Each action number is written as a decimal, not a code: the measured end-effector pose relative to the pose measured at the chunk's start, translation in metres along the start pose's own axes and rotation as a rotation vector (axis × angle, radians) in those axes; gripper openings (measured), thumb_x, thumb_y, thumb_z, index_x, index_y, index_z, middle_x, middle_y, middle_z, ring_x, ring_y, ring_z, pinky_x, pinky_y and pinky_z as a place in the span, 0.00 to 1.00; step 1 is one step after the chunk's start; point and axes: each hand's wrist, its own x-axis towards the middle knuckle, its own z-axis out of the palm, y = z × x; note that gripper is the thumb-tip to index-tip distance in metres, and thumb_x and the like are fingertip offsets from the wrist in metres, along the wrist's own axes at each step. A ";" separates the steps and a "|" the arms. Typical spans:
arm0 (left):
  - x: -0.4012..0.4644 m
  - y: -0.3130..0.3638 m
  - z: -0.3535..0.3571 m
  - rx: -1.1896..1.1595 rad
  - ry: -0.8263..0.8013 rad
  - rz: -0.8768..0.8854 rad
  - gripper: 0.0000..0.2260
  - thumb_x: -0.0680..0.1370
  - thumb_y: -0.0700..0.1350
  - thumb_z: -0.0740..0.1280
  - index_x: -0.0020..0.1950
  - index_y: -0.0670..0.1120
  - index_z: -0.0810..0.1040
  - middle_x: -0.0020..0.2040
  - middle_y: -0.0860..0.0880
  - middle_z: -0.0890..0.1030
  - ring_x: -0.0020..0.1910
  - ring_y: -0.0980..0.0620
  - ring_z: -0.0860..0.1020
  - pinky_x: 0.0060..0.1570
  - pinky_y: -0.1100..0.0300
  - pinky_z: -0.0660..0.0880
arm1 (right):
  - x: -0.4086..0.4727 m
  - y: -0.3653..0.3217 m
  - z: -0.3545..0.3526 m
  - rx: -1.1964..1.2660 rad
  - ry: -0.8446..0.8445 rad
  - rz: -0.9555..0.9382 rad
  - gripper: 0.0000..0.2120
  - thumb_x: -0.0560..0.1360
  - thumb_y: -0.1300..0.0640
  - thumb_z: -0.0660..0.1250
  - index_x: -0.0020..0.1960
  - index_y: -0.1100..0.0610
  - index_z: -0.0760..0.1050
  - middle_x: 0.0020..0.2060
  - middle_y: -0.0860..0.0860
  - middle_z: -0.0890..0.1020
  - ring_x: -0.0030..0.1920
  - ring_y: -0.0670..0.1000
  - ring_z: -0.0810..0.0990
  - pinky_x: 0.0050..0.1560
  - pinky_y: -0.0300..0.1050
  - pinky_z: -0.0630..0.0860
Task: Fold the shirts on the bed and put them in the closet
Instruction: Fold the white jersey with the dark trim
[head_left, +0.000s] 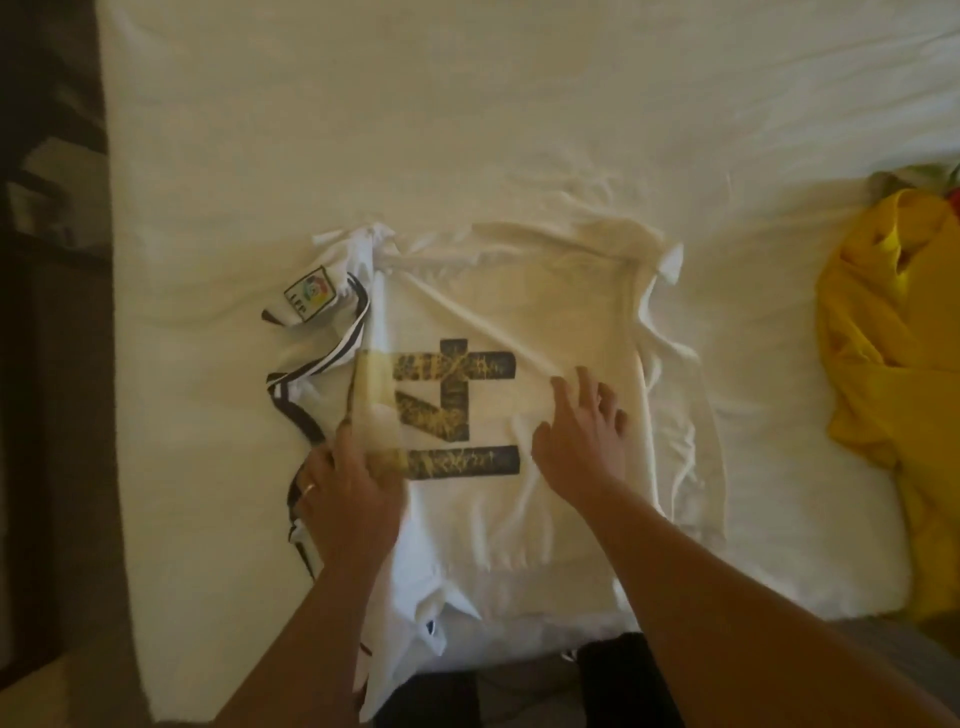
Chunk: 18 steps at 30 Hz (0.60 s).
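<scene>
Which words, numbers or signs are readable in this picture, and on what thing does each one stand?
"4": large black cracked numeral on the white shirt, upside down from the camera; a black bar lies on the side of it nearer the person.
Badge on the shirt's sleeve: a colourful emblem with small letters under it, too small and blurred to read.
Yellow shirt: no text visible.

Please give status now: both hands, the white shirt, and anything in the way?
Left hand grips white shirt's left edge; right hand open, flat on it. Shirt spread on bed, not folded yet. Yellow shirt heaped far right, not blocking.
</scene>
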 end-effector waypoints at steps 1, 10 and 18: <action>-0.006 -0.013 -0.002 -0.019 -0.005 -0.060 0.26 0.77 0.55 0.67 0.72 0.44 0.69 0.65 0.35 0.73 0.61 0.31 0.74 0.55 0.36 0.73 | -0.010 -0.011 0.008 0.017 -0.053 -0.029 0.26 0.78 0.55 0.61 0.75 0.51 0.63 0.78 0.52 0.58 0.76 0.57 0.56 0.73 0.56 0.58; -0.024 -0.071 -0.006 -0.086 0.056 -0.283 0.41 0.72 0.49 0.77 0.79 0.49 0.58 0.74 0.40 0.61 0.72 0.36 0.61 0.68 0.37 0.63 | -0.043 -0.057 0.057 0.042 -0.356 -0.222 0.16 0.78 0.54 0.64 0.65 0.54 0.75 0.62 0.51 0.77 0.64 0.56 0.75 0.62 0.51 0.75; -0.029 -0.121 0.013 -0.666 -0.248 -0.583 0.51 0.65 0.62 0.81 0.78 0.43 0.62 0.72 0.43 0.71 0.70 0.39 0.71 0.67 0.42 0.72 | -0.072 -0.082 0.098 -0.062 -0.573 -0.303 0.25 0.80 0.48 0.63 0.76 0.51 0.66 0.74 0.51 0.71 0.71 0.55 0.70 0.69 0.50 0.68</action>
